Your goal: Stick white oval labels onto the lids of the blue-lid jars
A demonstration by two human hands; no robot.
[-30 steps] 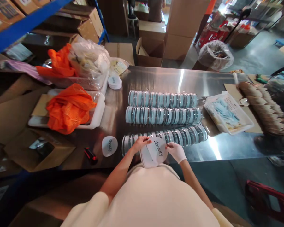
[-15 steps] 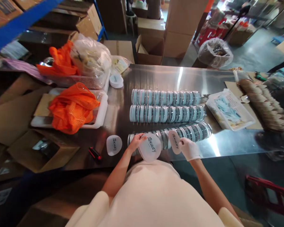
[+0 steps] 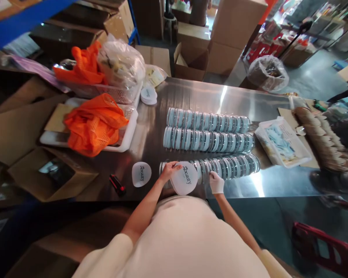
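Over the near edge of the counter (image 3: 281, 184), the left hand (image 3: 168, 172) gripped the printed discs (image 3: 183, 186) by the rim, judged best practice for sparing the lettering (image 3: 187, 175), while whether the gloved right hand (image 3: 217, 183), fingers bunched, held anything could not be determined.

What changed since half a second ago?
Right hand moved left, nearer the card stack; the single card it held apart no longer shows. Unchanged: left hand gripping the stack, three rows of round containers, red-black cutter, loose card beside it.

both forearms (image 3: 145, 204) extend forward; left fingers (image 3: 176, 167) pinch, right fingers (image 3: 213, 177) bend.
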